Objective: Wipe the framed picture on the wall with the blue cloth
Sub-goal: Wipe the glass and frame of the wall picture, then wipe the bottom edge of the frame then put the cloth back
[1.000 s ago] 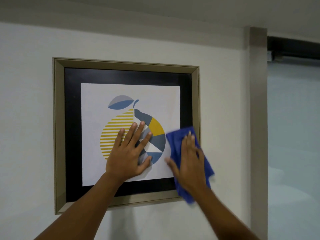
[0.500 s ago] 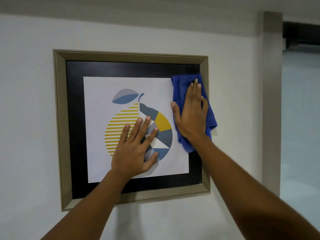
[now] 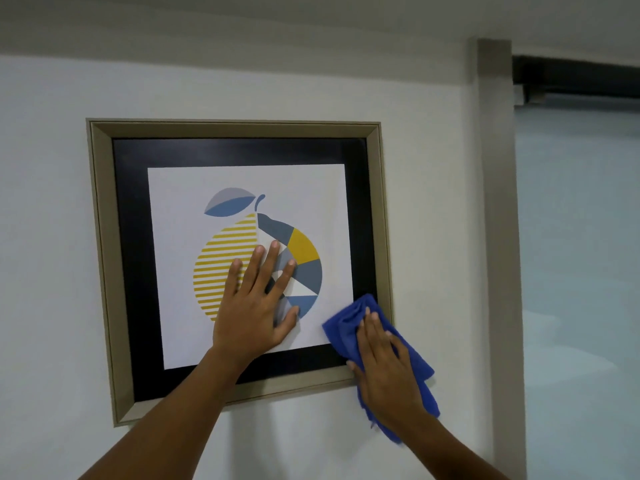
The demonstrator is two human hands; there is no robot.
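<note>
- The framed picture (image 3: 239, 265) is hanging on the white wall (image 3: 48, 202), tilted a little, with its lower left corner dipping.
- The left hand (image 3: 256, 306) is lying flat and spread against the glass over the fruit print, holding nothing, and looks to be steadying the frame.
- The right hand (image 3: 384, 362) is pressing the blue cloth (image 3: 349, 323) flat against the picture's lower right corner, fingers extended over it rather than clenched; the cloth is overlapping the frame's edge and trailing down onto the wall below.
- The cloth is looking soft and limp, bunching into folds, so a flat palm is probably the best hold on it, keeping it spread.
- The picture is likely rigid but hung loosely, and its glazing is probably smooth and breakable; light pressure would suit it.
- Bracing near the middle, as the left hand is doing, should be stopping it from swinging.
</note>
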